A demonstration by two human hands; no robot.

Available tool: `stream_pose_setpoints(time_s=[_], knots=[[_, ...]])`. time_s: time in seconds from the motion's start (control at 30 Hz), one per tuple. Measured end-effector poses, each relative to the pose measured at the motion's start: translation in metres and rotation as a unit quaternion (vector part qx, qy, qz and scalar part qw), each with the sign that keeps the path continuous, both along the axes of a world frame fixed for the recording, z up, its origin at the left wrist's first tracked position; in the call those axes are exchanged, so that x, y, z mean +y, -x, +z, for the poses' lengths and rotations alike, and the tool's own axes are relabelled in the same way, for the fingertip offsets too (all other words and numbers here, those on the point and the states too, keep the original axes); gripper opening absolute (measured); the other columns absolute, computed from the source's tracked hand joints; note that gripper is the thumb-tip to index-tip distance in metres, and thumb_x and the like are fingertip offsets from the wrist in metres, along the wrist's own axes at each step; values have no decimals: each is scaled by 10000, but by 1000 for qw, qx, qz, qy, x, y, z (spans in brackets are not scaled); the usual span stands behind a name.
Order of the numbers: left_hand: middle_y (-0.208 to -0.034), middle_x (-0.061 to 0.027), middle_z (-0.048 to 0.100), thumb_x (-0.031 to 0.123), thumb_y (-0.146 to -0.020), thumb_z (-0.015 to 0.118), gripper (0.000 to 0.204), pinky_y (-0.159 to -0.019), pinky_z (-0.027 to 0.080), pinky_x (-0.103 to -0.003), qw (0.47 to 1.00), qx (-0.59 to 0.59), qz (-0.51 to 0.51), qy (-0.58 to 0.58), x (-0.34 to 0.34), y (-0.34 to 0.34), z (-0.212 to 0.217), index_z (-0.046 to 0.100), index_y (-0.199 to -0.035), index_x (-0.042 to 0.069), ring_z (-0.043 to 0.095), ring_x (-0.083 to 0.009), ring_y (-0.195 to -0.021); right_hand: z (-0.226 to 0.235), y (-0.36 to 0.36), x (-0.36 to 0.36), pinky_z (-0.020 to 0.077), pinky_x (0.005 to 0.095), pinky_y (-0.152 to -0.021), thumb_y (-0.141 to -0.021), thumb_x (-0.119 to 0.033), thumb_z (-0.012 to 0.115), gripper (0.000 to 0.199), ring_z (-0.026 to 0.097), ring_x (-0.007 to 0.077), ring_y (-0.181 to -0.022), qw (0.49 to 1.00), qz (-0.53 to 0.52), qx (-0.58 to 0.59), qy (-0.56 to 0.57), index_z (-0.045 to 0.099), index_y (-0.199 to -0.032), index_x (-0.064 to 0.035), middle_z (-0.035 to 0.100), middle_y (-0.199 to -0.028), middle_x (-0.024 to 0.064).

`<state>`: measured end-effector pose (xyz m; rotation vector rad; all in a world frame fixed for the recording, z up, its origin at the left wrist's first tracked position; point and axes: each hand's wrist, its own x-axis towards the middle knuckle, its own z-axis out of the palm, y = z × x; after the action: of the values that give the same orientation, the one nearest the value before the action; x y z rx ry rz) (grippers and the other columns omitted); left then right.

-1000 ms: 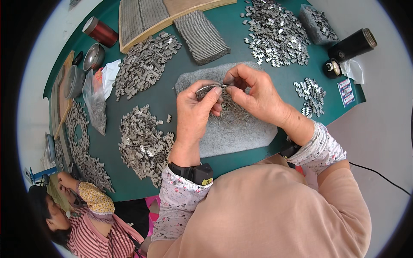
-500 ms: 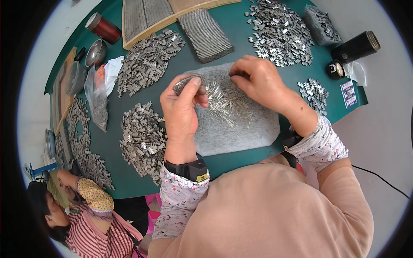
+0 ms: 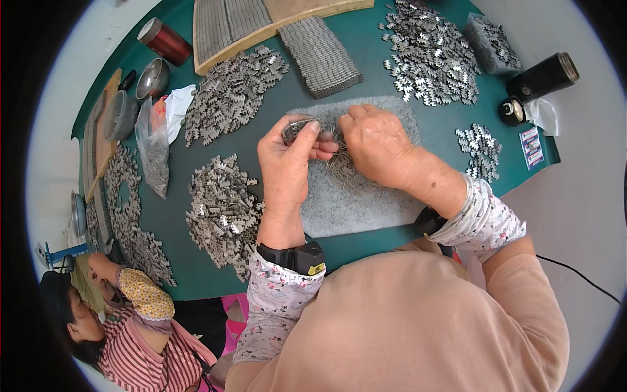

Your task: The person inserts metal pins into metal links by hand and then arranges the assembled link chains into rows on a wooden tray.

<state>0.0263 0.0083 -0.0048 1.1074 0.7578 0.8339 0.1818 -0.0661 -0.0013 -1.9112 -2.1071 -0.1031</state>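
Observation:
My left hand is closed around a small curved strip of grey metal pieces, the thumb pressed along its edge. Close beside it, my right hand has its fingers pinched together at the right end of the strip; whatever they grip is hidden behind the knuckles. Under both hands a loose heap of thin silvery metal pins lies on a grey felt mat. Left of the mat rises a pile of notched metal pieces.
More notched pieces are heaped on the green table. A finished-looking metal slab lies behind the mat, near a wooden-framed tray. A black flask stands right, a red can left. Another person sits at lower left.
My right hand has moved left and slightly down, up against the strip in my left hand. The whole view has shifted a little to the right.

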Motion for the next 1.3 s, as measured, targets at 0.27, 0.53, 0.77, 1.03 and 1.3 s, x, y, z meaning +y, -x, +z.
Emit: stream_pose_setpoints(time_s=[0.27, 0.53, 0.77, 1.03, 1.3], knots=[[-822, -138, 705, 43, -942, 639, 116, -614, 578, -270, 998, 5, -48, -38, -9, -5, 3, 656, -1006, -52, 708, -185, -693, 14, -23, -13, 540, 406, -713, -868, -6, 613, 172, 697, 303, -792, 934, -13, 356, -4, 614, -1034, 39, 695, -872, 190], [-831, -159, 714, 52, -937, 633, 153, -638, 588, -287, 995, 12, -85, -59, -17, -12, 2, 656, -1035, -63, 719, -210, -707, 7, -21, -13, 509, 247, -658, -939, -52, 631, 137, 577, 60, -756, 810, 0, 584, -55, 619, -1040, 39, 660, -843, 31], [-835, -151, 712, 43, -936, 634, 151, -638, 587, -284, 994, 8, -89, -60, -18, -12, 2, 658, -1036, -67, 718, -206, -710, 2, -17, -12, 505, 237, -732, -961, -63, 616, 115, 570, 64, -843, 761, 32, 648, -7, 599, -1022, 33, 626, -899, 18], [-842, -135, 706, 39, -931, 641, 135, -638, 583, -276, 994, 11, -88, -69, -18, -12, 1, 665, -1020, -60, 714, -197, -705, 3, -16, -11, 506, 241, -721, -955, -69, 626, 130, 571, 67, -823, 766, 20, 642, -1, 601, -1025, 37, 639, -904, 30], [-822, -141, 712, 36, -931, 637, 127, -630, 575, -264, 994, 65, -64, -54, -13, -8, 2, 669, -1012, -57, 711, -177, -702, 7, -43, -10, 515, 260, -646, -842, -40, 748, 99, 606, 80, -708, 927, -71, 369, 15, 704, -903, 24, 698, -776, 37]])
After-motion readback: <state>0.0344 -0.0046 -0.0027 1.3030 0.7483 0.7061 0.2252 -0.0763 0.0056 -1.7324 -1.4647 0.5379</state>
